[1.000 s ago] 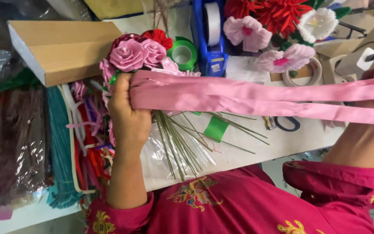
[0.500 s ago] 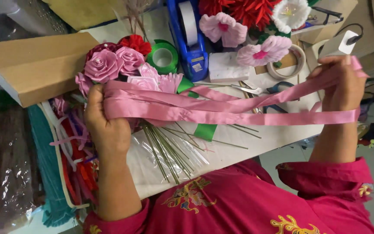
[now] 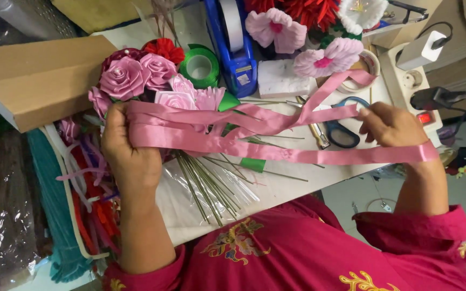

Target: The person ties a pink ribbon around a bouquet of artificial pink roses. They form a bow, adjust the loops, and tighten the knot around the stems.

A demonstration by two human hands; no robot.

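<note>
My left hand grips several loops of pink satin ribbon gathered against a bunch of pink and red ribbon roses. The roses' green wire stems fan out below my hand over clear wrap. My right hand pinches a strand of the same ribbon near the blue-handled scissors. One ribbon band runs under my right wrist and ends past it on the right.
A cardboard box lies at the left. A green tape roll, a blue tape dispenser, paper flowers, a white power strip and a pile of cords crowd the table.
My right hand has come down and inward toward the scissors, slackening the ribbon. The left hand keeps its hold on the loops at the bouquet.
</note>
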